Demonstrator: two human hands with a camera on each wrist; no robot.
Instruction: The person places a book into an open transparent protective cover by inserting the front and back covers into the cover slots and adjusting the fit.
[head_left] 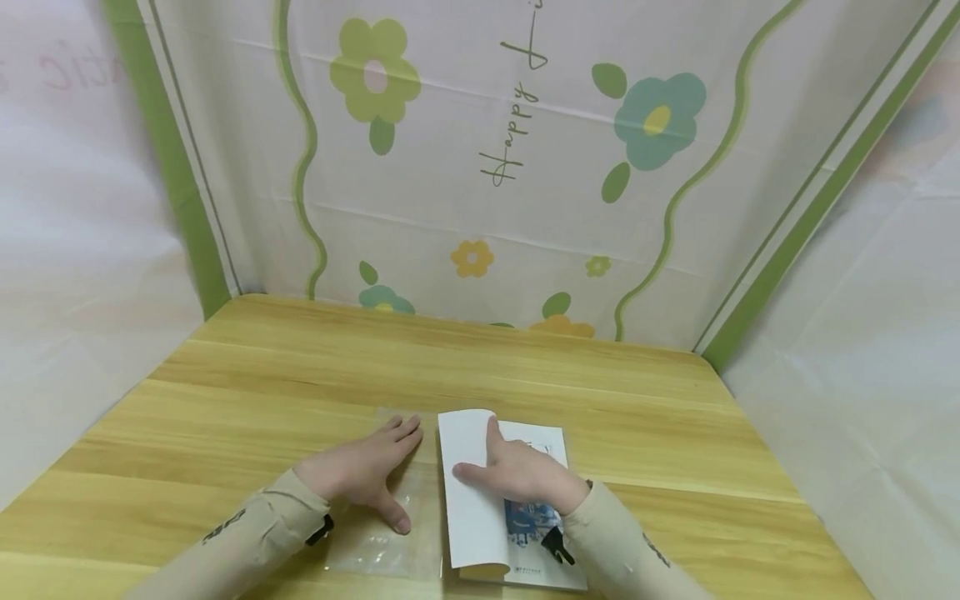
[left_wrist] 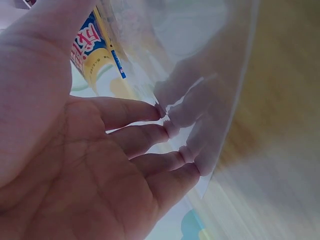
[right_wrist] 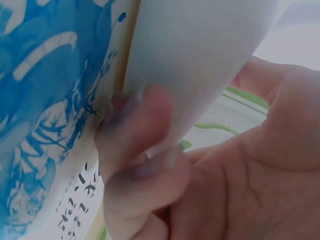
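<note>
My left hand (head_left: 371, 475) lies flat, fingers straight, on a clear plastic sleeve (head_left: 375, 546) on the wooden table (head_left: 262, 375). In the left wrist view its fingertips (left_wrist: 172, 127) press the clear plastic sleeve (left_wrist: 220, 75). Just to the right lies a thin book (head_left: 543, 442) with a blue picture (head_left: 525, 517). A white leaf (head_left: 468, 525) of it curls over to the left. My right hand (head_left: 521, 475) rests on the book, thumb and forefinger on the leaf. In the right wrist view the right hand (right_wrist: 150, 165) has curled fingers that pinch the white leaf (right_wrist: 200, 60) beside the blue printed page (right_wrist: 50, 100).
Flowered white and green cloth (head_left: 525, 167) walls the table at the back and on both sides. Bare wood stretches beyond the hands to the back wall. A yellow, red and blue printed label (left_wrist: 95, 47) shows by my left thumb.
</note>
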